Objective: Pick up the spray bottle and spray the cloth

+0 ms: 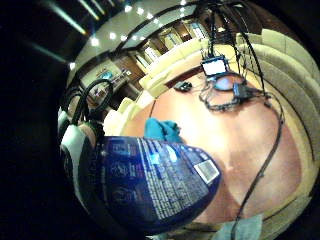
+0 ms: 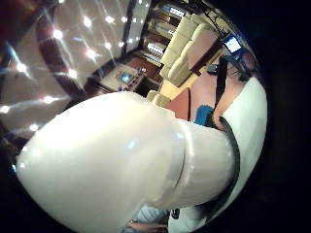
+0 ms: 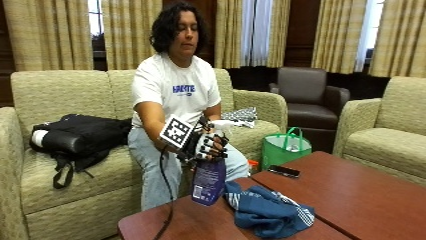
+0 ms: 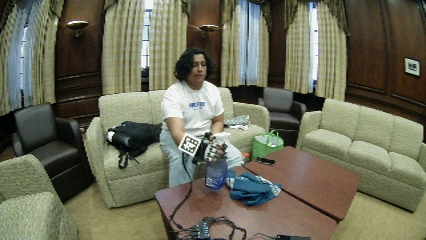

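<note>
A blue spray bottle [image 3: 209, 181] with a white trigger head [image 3: 221, 125] hangs just above the wooden table [image 3: 359, 195]. My gloved right hand [image 3: 210, 145] grips its neck, fingers curled round it below the head. A crumpled blue cloth [image 3: 266, 210] lies on the table right beside the bottle's base. In the little finger side palm view the bottle's printed label [image 1: 155, 180] fills the near field, with the cloth [image 1: 162, 130] beyond it. The white head [image 2: 121, 160] fills the thumb side palm view. The wide outside view shows the bottle [image 4: 215, 174], the hand [image 4: 212, 149] and the cloth [image 4: 253, 187].
A dark phone [image 3: 284, 171] lies on the table's far edge. A green bag [image 3: 285, 148] stands on the floor beside the sofa [image 3: 60, 165]. A black bag [image 3: 80, 137] rests on the sofa. Cables and a device [image 4: 206, 230] sit at the table's near end.
</note>
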Demonstrator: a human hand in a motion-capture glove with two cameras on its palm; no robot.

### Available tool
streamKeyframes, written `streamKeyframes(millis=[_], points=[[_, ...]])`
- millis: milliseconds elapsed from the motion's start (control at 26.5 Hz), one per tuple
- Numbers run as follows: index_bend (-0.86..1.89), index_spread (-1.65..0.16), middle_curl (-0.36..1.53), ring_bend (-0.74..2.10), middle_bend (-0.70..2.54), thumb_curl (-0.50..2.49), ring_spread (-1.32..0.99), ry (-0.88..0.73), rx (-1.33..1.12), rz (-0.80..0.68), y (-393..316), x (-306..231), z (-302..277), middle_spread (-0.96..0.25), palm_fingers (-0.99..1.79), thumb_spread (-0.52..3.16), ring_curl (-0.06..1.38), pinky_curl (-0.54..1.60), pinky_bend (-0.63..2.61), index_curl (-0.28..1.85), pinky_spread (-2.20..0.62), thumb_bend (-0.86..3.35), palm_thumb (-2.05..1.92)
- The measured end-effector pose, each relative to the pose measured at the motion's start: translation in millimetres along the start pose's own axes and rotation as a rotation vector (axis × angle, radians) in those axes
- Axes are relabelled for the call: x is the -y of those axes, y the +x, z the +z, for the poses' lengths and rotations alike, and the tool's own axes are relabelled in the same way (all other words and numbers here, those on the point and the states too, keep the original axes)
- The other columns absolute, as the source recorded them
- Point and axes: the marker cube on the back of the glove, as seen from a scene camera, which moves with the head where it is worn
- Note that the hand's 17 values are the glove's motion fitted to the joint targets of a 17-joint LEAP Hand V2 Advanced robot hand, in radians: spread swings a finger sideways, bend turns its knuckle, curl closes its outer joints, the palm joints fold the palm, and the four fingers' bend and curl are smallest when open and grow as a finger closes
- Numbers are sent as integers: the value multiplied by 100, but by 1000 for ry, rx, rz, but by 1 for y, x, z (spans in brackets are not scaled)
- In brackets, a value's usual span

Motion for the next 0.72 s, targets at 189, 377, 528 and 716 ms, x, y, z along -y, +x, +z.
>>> streamKeyframes(millis=[189, 377, 528, 716], points=[[32, -28, 50, 52, 55, 61, -27, -21, -127, -109, -29, 27, -28, -23, 138, 48, 41, 38, 37, 46, -28, -3, 89], [32, -28, 50, 53, 55, 63, -27, -108, -356, -279, -68, 61, -40, -23, 137, 46, 42, 38, 38, 47, -28, -3, 88], [31, -28, 50, 53, 56, 65, -26, -226, -524, -366, -90, 84, -26, -24, 137, 46, 42, 38, 38, 49, -28, -3, 88], [31, -28, 49, 53, 56, 67, -25, -383, -661, -425, -106, 111, 4, -24, 137, 45, 42, 38, 38, 50, -28, -3, 88]])
